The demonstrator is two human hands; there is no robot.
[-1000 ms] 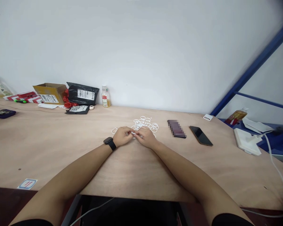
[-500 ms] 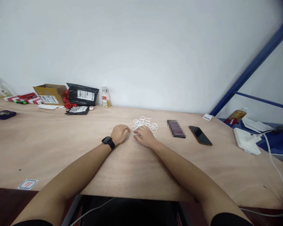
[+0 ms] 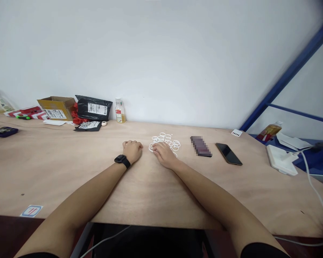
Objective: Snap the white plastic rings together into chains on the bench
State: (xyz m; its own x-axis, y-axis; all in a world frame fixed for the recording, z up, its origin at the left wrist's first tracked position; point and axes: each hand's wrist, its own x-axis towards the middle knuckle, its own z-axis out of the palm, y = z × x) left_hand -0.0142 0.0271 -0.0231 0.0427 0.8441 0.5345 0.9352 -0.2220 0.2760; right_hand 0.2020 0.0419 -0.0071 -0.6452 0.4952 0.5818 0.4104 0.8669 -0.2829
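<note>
Several thin white rings (image 3: 177,143) lie in a loose, overlapping pile near the middle of the wooden table. My right hand (image 3: 164,154) rests over the near left part of this pile, covering some rings. Its fingers are bent and pressed together at a ring on the pile's left edge; what lies between the fingertips is hidden. Left of the pile, apart from it, my left hand (image 3: 133,151) is on the table with curled fingers. The back of that hand hides whatever is inside. A black watch (image 3: 121,159) is on my left wrist.
Right of the rings lie a pixelated dark phone-shaped item (image 3: 201,146) and a black phone (image 3: 228,154). A white power adapter (image 3: 281,159) with a cable sits farther right. Along the wall stand a bottle (image 3: 120,111), a black parcel (image 3: 90,107) and a cardboard box (image 3: 56,107).
My left hand has moved a little left, away from the pile, and its fingers have curled in. My right hand has shifted only slightly, its fingers drawn closer together.
</note>
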